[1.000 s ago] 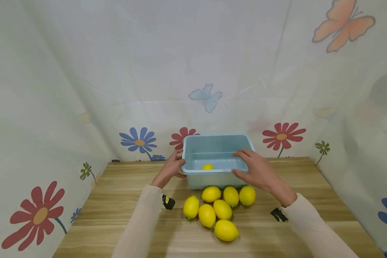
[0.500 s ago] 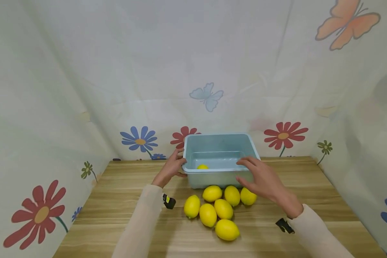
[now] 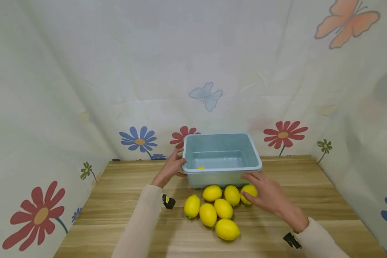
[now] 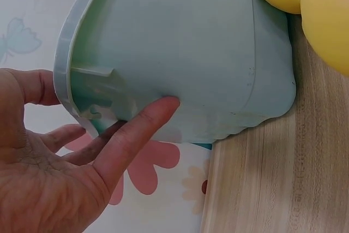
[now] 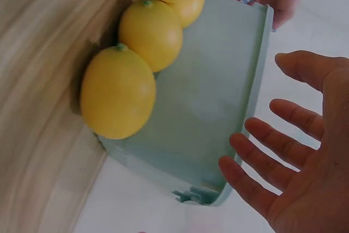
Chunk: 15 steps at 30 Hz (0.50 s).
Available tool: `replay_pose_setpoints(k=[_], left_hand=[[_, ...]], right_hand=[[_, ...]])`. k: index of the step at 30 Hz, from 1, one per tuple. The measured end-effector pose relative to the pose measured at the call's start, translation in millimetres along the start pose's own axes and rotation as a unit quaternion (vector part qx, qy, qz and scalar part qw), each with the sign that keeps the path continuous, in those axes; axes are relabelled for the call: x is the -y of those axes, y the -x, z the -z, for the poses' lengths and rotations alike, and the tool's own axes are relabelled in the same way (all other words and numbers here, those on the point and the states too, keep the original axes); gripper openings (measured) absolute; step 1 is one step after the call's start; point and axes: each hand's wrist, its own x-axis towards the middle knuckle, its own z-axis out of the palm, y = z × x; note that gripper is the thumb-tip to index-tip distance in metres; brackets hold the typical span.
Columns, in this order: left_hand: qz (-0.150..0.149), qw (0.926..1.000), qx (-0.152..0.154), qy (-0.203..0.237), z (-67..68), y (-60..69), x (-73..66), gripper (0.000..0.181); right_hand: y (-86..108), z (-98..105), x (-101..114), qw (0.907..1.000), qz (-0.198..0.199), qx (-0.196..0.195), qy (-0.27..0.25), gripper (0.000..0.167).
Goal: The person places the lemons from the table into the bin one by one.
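Observation:
A light blue plastic basin (image 3: 224, 177) stands at the back of the table, with one lemon (image 3: 201, 167) partly visible inside near its front left. My left hand (image 3: 170, 168) grips the basin's left side at the rim; in the left wrist view its thumb (image 4: 143, 129) lies along the outer wall. In front of the basin several yellow lemons (image 3: 224, 209) lie in a loose group. My right hand (image 3: 271, 193) holds nothing and hovers by the basin's front right corner, beside the rightmost lemon (image 3: 249, 194). Its fingers (image 5: 267, 165) are spread in the right wrist view.
The wood-grain table (image 3: 129, 208) reaches the back wall, where a white curtain (image 3: 148, 64) printed with flowers and butterflies hangs. It also borders both sides. A black strap clip (image 3: 292, 240) sits at my right cuff, another clip (image 3: 168, 201) at the left.
My right hand has drawn back from over the basin towards the rightmost lemon. The lemon inside has shifted left and shows less. My left hand stays at the rim.

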Motion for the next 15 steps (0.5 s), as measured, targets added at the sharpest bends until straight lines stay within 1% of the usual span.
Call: replay_pose_setpoints(k=[6, 10, 13, 15], left_hand=[[-0.004, 1.0000, 0.006, 0.004, 1.0, -2.3, 1.7, 0.057], [-0.002, 1.0000, 0.001, -0.002, 2.4, -1.4, 3.1, 0.058], [-0.001, 1.0000, 0.000, 0.000, 2.6, -0.3, 3.2, 0.058], [-0.008, 1.0000, 0.001, 0.002, 1.9, 0.1, 3.3, 0.058]], right_hand=[[9.6, -12.0, -2.0, 0.9982, -0.039, 0.045, -0.003, 0.055], [11.8, -24.3, -3.8, 0.9967, -0.044, 0.068, -0.007, 0.053], [12.4, -33.0, -7.0, 0.9963, -0.045, 0.073, -0.006, 0.052], [13.1, -38.0, -10.3, 0.9964, -0.046, 0.071, -0.002, 0.051]])
